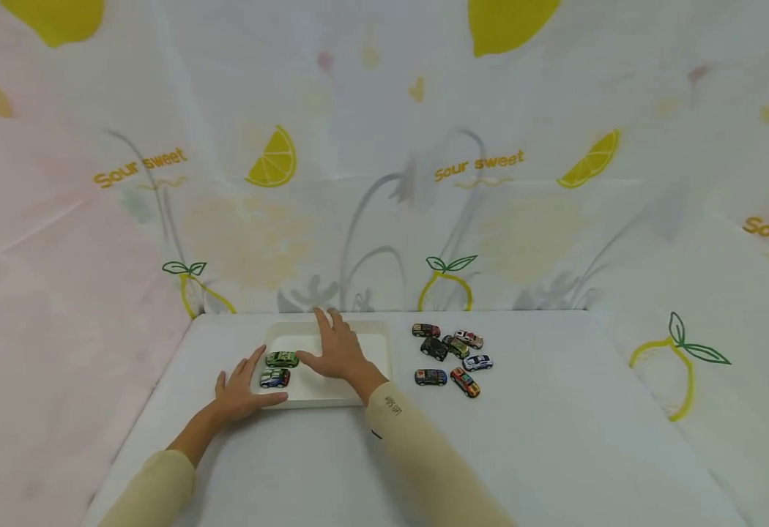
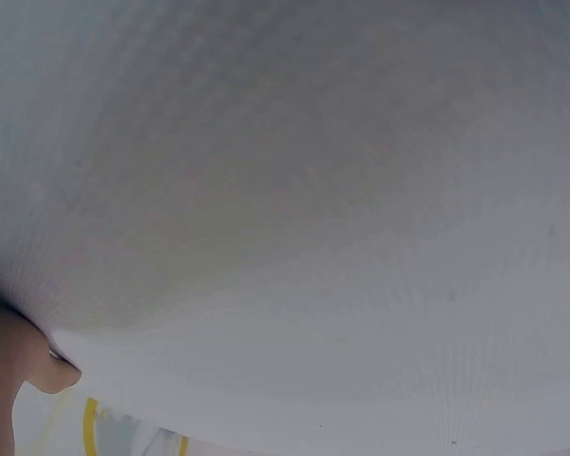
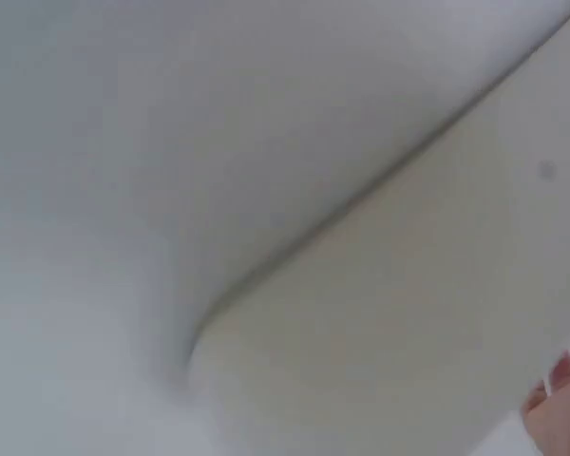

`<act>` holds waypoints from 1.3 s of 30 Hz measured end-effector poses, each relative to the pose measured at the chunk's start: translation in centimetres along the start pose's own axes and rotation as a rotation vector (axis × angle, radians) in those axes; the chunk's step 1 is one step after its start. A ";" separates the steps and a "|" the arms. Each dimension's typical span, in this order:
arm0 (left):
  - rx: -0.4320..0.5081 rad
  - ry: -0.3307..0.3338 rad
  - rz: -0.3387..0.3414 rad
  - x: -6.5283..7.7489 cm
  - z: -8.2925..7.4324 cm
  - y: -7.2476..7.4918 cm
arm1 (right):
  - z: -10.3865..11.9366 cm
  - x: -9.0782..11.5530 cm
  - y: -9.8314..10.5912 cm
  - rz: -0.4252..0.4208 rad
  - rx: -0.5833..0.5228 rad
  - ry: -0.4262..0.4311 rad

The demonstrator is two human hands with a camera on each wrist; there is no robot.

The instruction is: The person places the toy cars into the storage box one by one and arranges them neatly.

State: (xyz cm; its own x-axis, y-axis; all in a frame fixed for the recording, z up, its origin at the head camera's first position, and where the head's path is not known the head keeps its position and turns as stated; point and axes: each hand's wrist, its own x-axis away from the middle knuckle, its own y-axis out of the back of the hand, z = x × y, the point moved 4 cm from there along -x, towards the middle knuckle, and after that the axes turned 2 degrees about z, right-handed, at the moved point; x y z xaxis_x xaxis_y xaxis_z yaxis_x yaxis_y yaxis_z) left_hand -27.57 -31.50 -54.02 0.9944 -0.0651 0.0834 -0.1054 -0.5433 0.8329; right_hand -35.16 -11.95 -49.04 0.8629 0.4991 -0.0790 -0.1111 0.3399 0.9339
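A white rectangular tray (image 1: 332, 395) lies on the table with two toy cars in its left part. The green toy car (image 1: 282, 359) is behind, and the white, blue and green toy car (image 1: 275, 378) is nearer the front. My left hand (image 1: 239, 395) is at the tray's front left corner, fingers spread along the left side and thumb along the front rim. Over the tray's middle is my right hand (image 1: 338, 353), fingers extended, its thumb tip beside the green car. Each wrist view shows mostly blurred white surface and a small part of a hand.
Right of the tray lies a loose group of several toy cars, among them a black one (image 1: 433, 348), a white one (image 1: 477, 362) and a red-orange one (image 1: 465, 382). A lemon-print cloth (image 1: 371, 241) hangs behind the white table (image 1: 556, 439).
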 end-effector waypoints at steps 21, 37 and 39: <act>0.015 0.048 0.054 -0.3 0.2 -0.8 | -14.5 5.1 6.9 -0.075 0.339 -0.056; 0.034 0.020 0.050 -0.3 0.2 0.1 | -26.0 11.8 13.1 -0.086 0.261 -0.345; 0.037 0.013 0.052 -0.6 0.1 -0.3 | -26.6 12.6 13.1 -0.071 0.264 -0.362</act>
State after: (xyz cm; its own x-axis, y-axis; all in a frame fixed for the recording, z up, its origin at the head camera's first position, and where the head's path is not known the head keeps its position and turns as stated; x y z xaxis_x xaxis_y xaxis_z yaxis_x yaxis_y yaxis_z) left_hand -28.09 -31.35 -54.34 0.9876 -0.0831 0.1333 -0.1568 -0.5703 0.8063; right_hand -38.83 20.02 -47.11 0.9860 0.1547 -0.0627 0.0435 0.1247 0.9912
